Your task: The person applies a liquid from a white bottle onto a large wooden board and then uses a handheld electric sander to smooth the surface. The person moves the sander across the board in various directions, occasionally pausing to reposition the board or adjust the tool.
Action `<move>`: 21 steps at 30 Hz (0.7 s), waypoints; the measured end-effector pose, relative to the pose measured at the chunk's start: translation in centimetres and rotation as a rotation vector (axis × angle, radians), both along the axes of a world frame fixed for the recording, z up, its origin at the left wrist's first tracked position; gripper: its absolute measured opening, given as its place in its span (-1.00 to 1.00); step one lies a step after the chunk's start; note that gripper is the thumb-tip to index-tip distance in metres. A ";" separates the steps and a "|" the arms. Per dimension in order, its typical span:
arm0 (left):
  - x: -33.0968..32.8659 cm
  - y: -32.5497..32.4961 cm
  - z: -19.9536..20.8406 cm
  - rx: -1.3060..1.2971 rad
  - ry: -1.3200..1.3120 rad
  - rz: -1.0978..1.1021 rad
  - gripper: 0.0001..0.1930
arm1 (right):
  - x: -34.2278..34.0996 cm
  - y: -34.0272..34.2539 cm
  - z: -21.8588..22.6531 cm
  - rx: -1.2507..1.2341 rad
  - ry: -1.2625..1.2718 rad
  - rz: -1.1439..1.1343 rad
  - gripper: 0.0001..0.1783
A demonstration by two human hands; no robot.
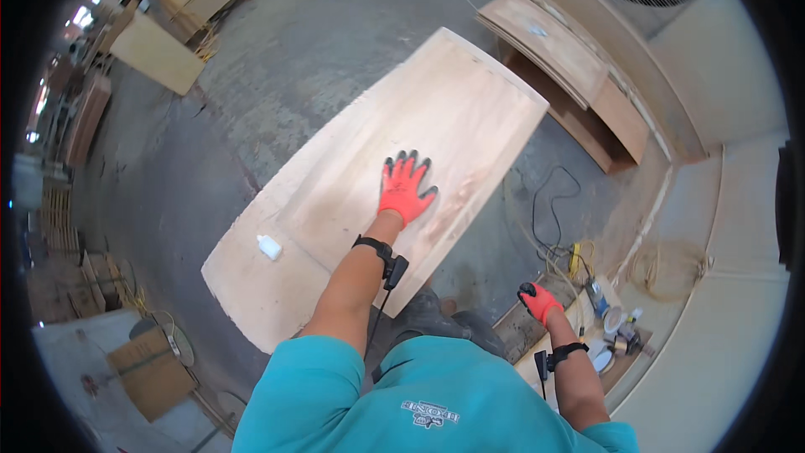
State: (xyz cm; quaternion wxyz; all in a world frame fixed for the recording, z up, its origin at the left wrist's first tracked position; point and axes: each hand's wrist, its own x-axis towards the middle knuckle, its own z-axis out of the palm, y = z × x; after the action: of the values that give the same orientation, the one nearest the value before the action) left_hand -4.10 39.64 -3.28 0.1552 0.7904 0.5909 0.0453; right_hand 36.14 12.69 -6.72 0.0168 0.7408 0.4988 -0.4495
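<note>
My left hand (404, 190), in a red glove with dark fingertips, lies with fingers spread on a pale wooden panel (474, 109). This panel is long and slants from lower left to upper right in front of me. On its near left part lies a small white bottle (268, 247). Off to the right, my right hand (541, 302) wears a matching glove and is curled closed. Whatever it may hold is hidden. Close by it are a blue-bodied power tool (597, 298) and a bench surface (521, 327) with more tools.
Stacked boards (549, 42) rest on a brown wooden box (620, 122) by the right wall. A dark cable (558, 193) loops across the floor between panel and wall. More wooden panels (158, 52) stand at the far left, and a cardboard piece (151, 373) lies at lower left.
</note>
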 end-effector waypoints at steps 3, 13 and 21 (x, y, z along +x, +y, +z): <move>-1.9 -0.3 -0.1 -0.054 -0.151 -0.051 -0.33 | -2.3 6.5 3.0 -0.038 0.021 0.032 -0.46; -15.1 -9.6 -0.4 -0.020 -0.141 0.384 -0.31 | -9.7 18.5 1.1 -0.422 0.831 -0.420 -0.45; -18.1 -1.6 1.7 -0.184 0.037 0.833 -0.28 | -12.1 20.3 -1.0 -0.097 0.531 -0.345 -0.36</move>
State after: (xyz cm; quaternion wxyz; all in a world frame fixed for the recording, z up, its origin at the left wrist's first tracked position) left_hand -22.20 38.08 -1.60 0.1829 0.4678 0.8639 0.0368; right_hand 24.02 33.03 -7.69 -0.1550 0.6697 0.3309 -0.6465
